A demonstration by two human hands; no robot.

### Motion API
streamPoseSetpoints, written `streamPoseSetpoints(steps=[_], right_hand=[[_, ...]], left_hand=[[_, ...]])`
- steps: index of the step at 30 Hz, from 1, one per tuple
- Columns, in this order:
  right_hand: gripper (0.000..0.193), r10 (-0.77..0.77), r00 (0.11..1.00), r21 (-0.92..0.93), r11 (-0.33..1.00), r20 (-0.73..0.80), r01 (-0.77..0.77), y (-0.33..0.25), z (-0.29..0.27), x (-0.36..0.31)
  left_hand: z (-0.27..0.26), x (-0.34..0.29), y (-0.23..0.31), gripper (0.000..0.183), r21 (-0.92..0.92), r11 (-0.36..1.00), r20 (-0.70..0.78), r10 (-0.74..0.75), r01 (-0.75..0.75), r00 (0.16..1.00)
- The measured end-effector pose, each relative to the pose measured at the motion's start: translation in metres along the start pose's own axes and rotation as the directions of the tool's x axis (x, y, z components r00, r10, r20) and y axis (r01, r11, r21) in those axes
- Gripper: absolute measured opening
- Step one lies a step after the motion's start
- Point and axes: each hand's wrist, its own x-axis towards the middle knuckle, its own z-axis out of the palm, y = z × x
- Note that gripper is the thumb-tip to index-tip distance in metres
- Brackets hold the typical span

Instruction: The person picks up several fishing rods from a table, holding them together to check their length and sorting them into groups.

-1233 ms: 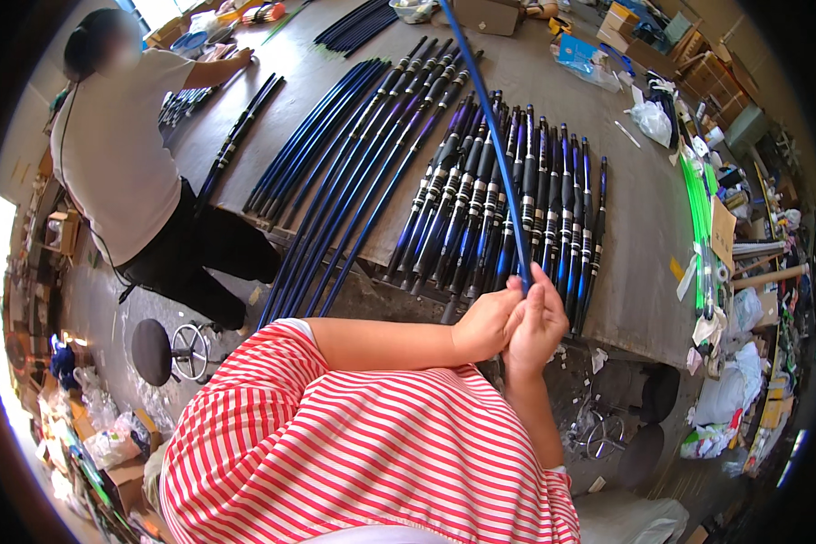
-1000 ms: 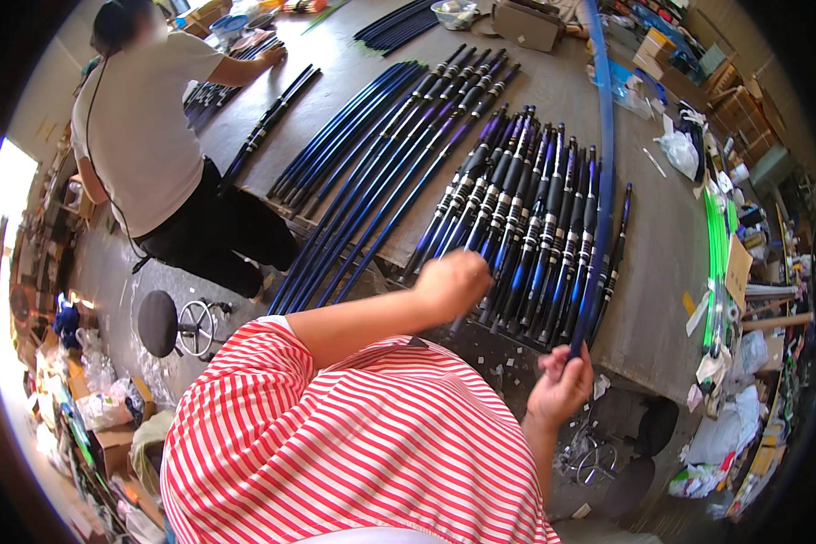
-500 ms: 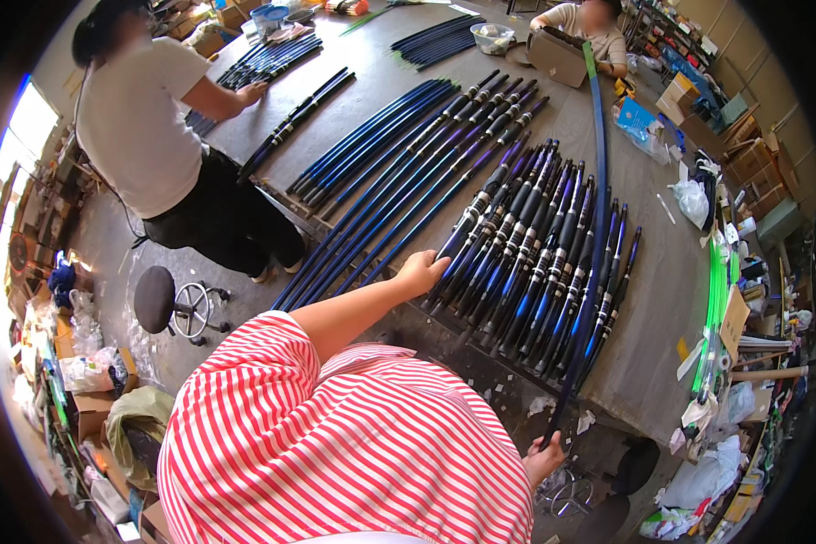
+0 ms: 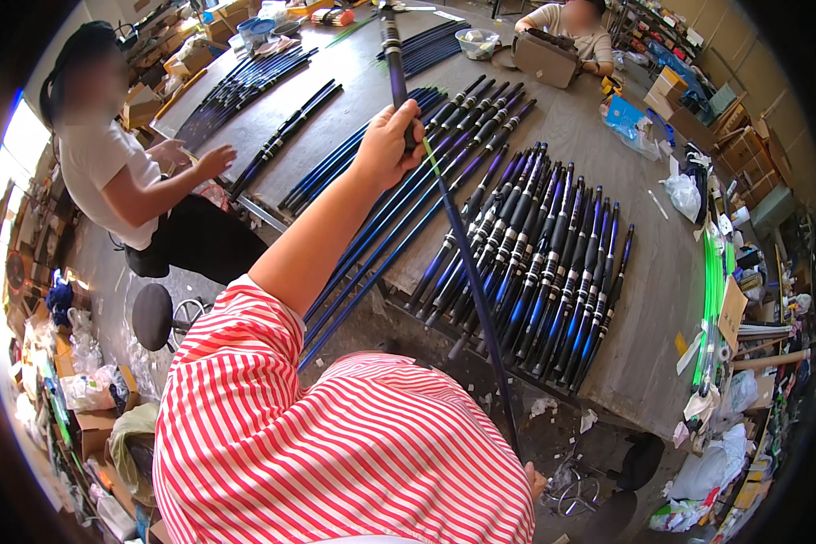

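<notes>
Above the grey tabletop [image 4: 655,313], your left hand [image 4: 392,148] curls its fingers tightly round a black tubular rod handle with silver bands [image 4: 393,56]. A slim dark-blue rod with a green tip [image 4: 467,258] slants from beside it, past the near edge, toward your right hand [image 4: 537,480], whose partly hidden fingers' grip I cannot tell.

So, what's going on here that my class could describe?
The person in stripes grips a thick rod in the left hand, raised above the table. A thin pole slants from beside that hand down to the right hand, mostly hidden, so its grip is unclear. More rods lie side by side on the table. A co-worker in white stands at the left, hands out in front.
</notes>
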Motion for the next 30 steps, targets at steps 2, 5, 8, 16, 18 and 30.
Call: streamPoseSetpoints(steps=[2,5,8,16,18,30], right_hand=[[0.045,-0.005,0.997,-0.099,0.995,0.079,0.013,-0.009,-0.005,-0.003],[0.044,-0.037,0.998,-0.045,0.998,0.043,0.038,-0.008,0.001,-0.007],[0.044,-0.08,0.997,-0.038,0.996,0.001,0.08,-0.01,0.006,-0.011],[0.046,-0.016,0.992,-0.155,0.987,0.125,0.036,-0.007,0.001,-0.004],[0.046,-0.025,0.993,-0.182,0.982,0.115,0.046,-0.012,0.004,-0.003],[0.046,0.047,0.997,-0.063,0.997,0.065,-0.043,-0.038,0.013,-0.008]], left_hand=[[-0.002,0.01,0.001,0.019,0.056,0.997,-0.035,0.057,-0.055,0.998],[-0.001,0.016,0.003,0.02,0.123,0.985,-0.057,0.127,-0.12,0.99],[0.003,0.016,0.005,0.021,0.127,0.983,-0.099,0.145,-0.132,0.984],[0.033,-0.004,0.002,0.019,0.19,0.97,-0.138,0.182,-0.154,0.974],[0.036,-0.008,-0.001,0.018,0.206,0.963,-0.134,0.203,-0.173,0.97],[0.067,-0.033,-0.013,0.013,0.21,0.934,-0.085,0.313,-0.29,0.946]])
